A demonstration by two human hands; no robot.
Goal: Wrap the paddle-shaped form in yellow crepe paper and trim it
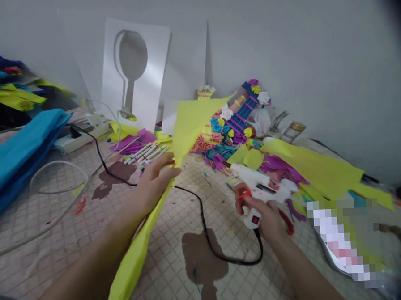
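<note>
My left hand [158, 183] is closed around a long strip of yellow crepe paper [138, 251], gathered narrow at the grip. Above the fingers the paper [192, 123] fans out wide; below, it runs down past my forearm. In my right hand [262, 214] is a white hot glue gun [256, 180] with an orange-red trigger and a small red light, its nozzle toward the upper left. A black cord [226, 258] leaves the handle and loops across the table. Red scissor-like handles [286, 221] show beside that hand.
Behind stands a white board [162, 71] with a round-headed cutout. Decorated paper-flower pieces [239, 116] lean at the wall among paper scraps. Several markers [145, 153] lie left of centre. Blue crepe paper [25, 150] and a power strip [82, 138] are at left, more yellow paper [315, 162] at right.
</note>
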